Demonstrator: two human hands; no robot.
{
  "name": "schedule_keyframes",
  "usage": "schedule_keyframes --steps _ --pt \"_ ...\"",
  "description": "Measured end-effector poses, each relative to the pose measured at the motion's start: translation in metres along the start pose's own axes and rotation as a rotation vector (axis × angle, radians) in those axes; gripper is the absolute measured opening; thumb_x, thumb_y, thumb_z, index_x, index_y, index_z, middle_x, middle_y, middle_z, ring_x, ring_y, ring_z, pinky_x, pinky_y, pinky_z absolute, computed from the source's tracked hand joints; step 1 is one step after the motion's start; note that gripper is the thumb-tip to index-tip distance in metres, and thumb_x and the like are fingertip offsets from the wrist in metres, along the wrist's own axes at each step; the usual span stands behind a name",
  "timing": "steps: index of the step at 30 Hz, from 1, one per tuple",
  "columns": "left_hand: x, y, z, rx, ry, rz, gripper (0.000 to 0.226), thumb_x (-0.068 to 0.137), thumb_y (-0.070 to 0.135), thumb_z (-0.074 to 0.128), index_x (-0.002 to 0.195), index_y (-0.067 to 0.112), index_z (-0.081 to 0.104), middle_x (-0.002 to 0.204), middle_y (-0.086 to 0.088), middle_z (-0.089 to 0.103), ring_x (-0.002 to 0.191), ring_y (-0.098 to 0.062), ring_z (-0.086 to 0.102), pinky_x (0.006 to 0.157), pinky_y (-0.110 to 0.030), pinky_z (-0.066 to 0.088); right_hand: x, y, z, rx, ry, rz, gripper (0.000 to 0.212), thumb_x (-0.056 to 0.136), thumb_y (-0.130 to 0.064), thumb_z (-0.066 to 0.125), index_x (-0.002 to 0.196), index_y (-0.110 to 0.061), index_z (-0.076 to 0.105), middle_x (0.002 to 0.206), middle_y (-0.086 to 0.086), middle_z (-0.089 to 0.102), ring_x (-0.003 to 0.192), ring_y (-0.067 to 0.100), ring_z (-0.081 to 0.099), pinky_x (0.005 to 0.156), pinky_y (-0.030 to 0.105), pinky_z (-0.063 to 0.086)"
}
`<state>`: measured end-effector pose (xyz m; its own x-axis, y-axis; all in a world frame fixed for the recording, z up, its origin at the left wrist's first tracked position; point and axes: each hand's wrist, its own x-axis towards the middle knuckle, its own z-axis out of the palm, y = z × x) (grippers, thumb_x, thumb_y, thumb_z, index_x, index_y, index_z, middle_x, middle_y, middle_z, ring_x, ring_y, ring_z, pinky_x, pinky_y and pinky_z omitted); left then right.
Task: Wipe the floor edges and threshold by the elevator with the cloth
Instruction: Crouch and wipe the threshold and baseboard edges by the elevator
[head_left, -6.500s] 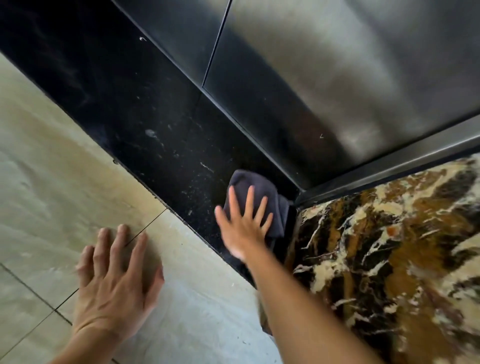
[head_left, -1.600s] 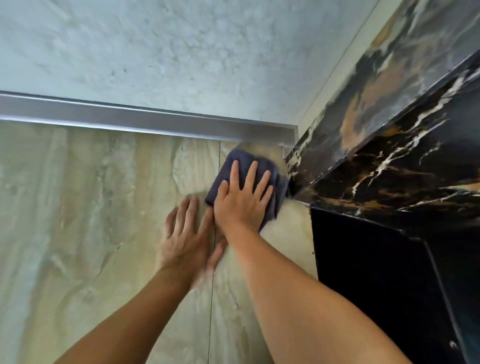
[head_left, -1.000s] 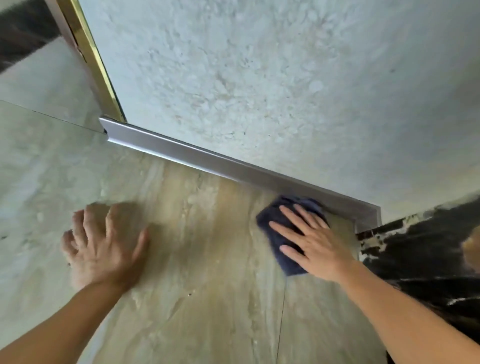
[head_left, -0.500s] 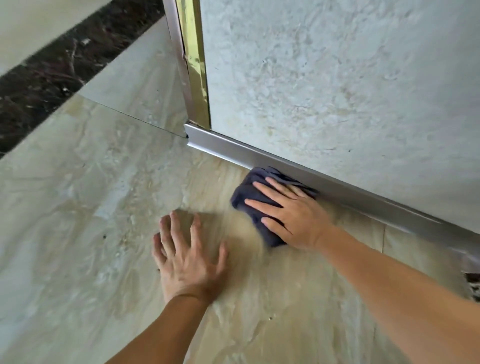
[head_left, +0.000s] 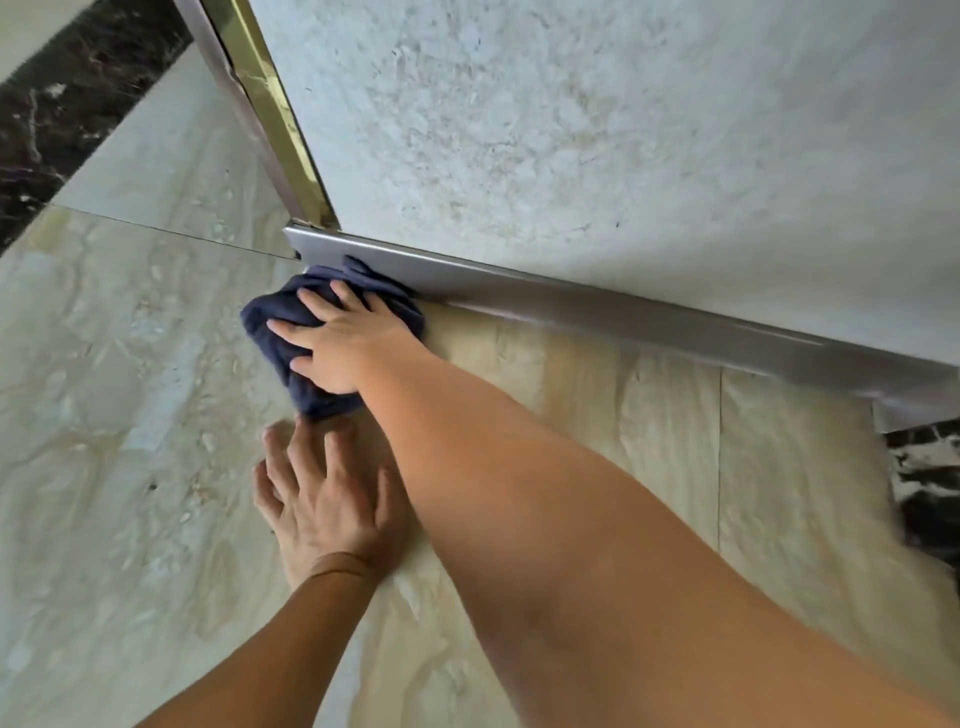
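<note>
1. Two hands are down on the floor (head_left: 130, 467), which is pale beige marbled tile with thin joints.
2. My right hand (head_left: 340, 343) lies flat with the fingers spread, pressing the cloth (head_left: 270, 317) to the tile rather than gripping it.
3. That cloth is dark blue and bunched; its far edge touches the silver metal skirting strip (head_left: 597, 306) close to the strip's left end.
4. My left hand (head_left: 327, 499) is open, palm down on the bare tile just on the near side of the cloth, holding nothing; my right forearm crosses beside its thumb.
5. Above the strip rises a pale, mottled stone wall (head_left: 571, 130).
6. At the wall's left corner a gold trim (head_left: 270, 114) runs up beside a silver one.
7. Dark veined stone (head_left: 78, 93) shows at the upper left, and a similar dark patch (head_left: 930, 478) sits at the right edge past the strip's end.
</note>
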<state>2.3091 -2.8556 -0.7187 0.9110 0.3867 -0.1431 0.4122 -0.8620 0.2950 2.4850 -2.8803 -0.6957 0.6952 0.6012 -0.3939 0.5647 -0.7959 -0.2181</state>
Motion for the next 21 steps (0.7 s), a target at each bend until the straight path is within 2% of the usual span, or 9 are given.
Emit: schedule_keyframes --steps 3,7,10,13,16,18,19,20,21 --pt "-0.006 -0.002 0.007 -0.004 0.043 0.04 0.067 0.081 0.06 0.026 0.128 0.018 0.048 0.156 -0.014 0.029 0.151 -0.036 0.007 0.121 -0.053 0.003 -0.064 0.029 0.028 0.031 0.139 -0.005 0.051 0.101 -0.048 0.028 0.151 -0.044 0.022 0.166 -0.002 0.006 0.151 0.032 0.0 0.119 0.049 0.007" --pt "0.0 -0.006 0.008 0.0 0.038 0.03 0.069 0.082 0.063 0.028 0.127 0.016 0.051 0.155 -0.016 0.029 0.15 -0.037 0.006 0.12 -0.056 0.004 -0.207 0.084 0.083 0.215 0.232 0.417 0.055 0.099 -0.053 0.028 0.152 -0.047 0.013 0.166 -0.003 -0.001 0.151 0.031 -0.005 0.12 0.049 0.003" --pt "0.0 -0.006 0.005 -0.017 0.039 0.056 0.073 0.081 0.069 0.03 0.126 0.015 0.049 0.154 -0.018 0.029 0.15 -0.039 0.008 0.12 -0.057 0.003 -0.286 0.1 0.094 0.258 0.098 0.633 0.057 0.098 -0.053 0.03 0.152 -0.047 0.011 0.166 0.001 -0.003 0.15 0.034 -0.004 0.119 0.049 0.004" --pt "-0.003 -0.009 0.004 -0.097 0.033 0.033 0.076 0.078 0.075 0.033 0.125 0.019 0.051 0.151 -0.02 0.032 0.149 -0.038 0.012 0.12 -0.057 0.005 -0.316 0.083 0.089 0.369 0.009 0.625 0.052 0.098 -0.044 0.029 0.15 -0.046 0.023 0.166 0.007 0.001 0.149 0.039 0.0 0.117 0.053 0.001" --pt "0.0 -0.005 0.004 -0.117 0.011 -0.016 0.072 0.078 0.073 0.04 0.125 0.019 0.051 0.145 -0.022 0.036 0.145 -0.038 0.018 0.12 -0.055 0.01 -0.34 0.037 0.101 0.441 -0.039 0.447 0.048 0.098 -0.037 0.035 0.145 -0.046 0.032 0.166 0.003 0.002 0.15 0.035 -0.002 0.119 0.052 0.007" --pt "-0.005 0.006 0.001 -0.089 -0.017 -0.071 0.069 0.08 0.064 0.048 0.131 0.017 0.046 0.151 -0.02 0.033 0.147 -0.039 0.017 0.121 -0.054 0.008 -0.362 0.013 0.11 0.719 0.1 0.408 0.05 0.096 -0.025 0.047 0.143 -0.042 0.042 0.165 -0.003 0.015 0.149 0.026 0.011 0.12 0.041 0.016" --pt "-0.014 0.015 0.002 -0.098 -0.025 -0.108 0.07 0.082 0.059 0.053 0.135 0.015 0.043 0.155 -0.018 0.03 0.148 -0.038 0.015 0.121 -0.053 0.007 -0.372 0.012 0.115 0.898 0.28 0.501 0.052 0.093 -0.019 0.053 0.141 -0.038 0.047 0.16 -0.004 0.028 0.145 0.021 0.025 0.117 0.033 0.023" --pt "-0.029 0.026 0.003 -0.121 -0.028 -0.136 0.07 0.082 0.054 0.056 0.137 0.012 0.042 0.157 -0.017 0.028 0.149 -0.036 0.015 0.121 -0.052 0.008 -0.382 0.019 0.122 0.962 0.482 0.655 0.054 0.089 -0.017 0.059 0.14 -0.033 0.05 0.152 -0.003 0.04 0.138 0.021 0.036 0.113 0.028 0.029" --pt "-0.052 0.034 0.005 -0.152 -0.026 -0.152 0.069 0.083 0.05 0.058 0.138 0.011 0.042 0.156 -0.017 0.029 0.148 -0.036 0.018 0.121 -0.051 0.011 -0.393 0.025 0.131 0.928 0.584 0.824 0.057 0.087 -0.019 0.064 0.141 -0.028 0.049 0.144 0.001 0.046 0.132 0.023 0.041 0.108 0.025 0.032"
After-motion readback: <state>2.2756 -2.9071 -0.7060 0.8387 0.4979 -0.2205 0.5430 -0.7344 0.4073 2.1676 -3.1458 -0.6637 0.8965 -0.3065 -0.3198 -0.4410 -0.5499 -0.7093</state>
